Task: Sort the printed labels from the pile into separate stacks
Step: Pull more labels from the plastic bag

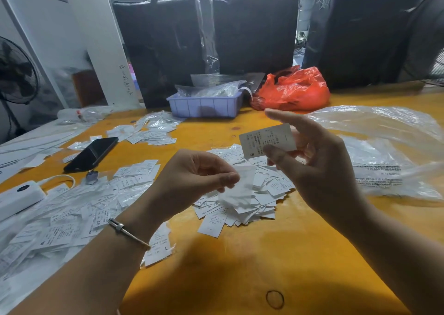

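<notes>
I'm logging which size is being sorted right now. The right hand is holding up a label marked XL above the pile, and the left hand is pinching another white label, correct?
Not quite. In the head view, the label in the right hand is marked S, not XL. It is held above the pile, and the left hand pinches another white label.

Dim indoor light, wide-angle view.
The table (240,262) glows orange with soft glare; the arms cast a broad shadow near the bottom edge. The slip in the left hand (192,173) is motion-blurred. Edges bow outward; the background stays dark.
</notes>
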Tool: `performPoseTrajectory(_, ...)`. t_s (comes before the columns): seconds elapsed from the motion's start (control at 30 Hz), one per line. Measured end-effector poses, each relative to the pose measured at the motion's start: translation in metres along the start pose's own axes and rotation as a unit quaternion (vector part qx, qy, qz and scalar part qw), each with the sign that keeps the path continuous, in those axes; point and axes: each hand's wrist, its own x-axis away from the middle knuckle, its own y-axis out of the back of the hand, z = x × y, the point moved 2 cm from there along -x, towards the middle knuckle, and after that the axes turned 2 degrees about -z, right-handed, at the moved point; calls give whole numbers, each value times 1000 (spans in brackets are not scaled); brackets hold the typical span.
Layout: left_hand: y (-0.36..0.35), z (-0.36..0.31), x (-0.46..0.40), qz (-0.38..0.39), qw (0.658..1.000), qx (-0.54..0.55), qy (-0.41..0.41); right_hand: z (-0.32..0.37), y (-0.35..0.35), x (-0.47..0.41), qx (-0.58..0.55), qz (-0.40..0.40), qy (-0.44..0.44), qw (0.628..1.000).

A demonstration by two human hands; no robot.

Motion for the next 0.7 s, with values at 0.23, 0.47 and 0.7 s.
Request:
performPoseTrajectory(0.23,0,-3,1,-6,1000,-5,-4,11,4,1,-15,7,67,998)
performPoseTrajectory(0.47,0,-3,2,3,1000,0,-3,10,5,2,39,6,94,995)
performPoseTrajectory(0.7,4,-2,0,-21,996,77,29,-10,-1,-2,56,88,-92,990)
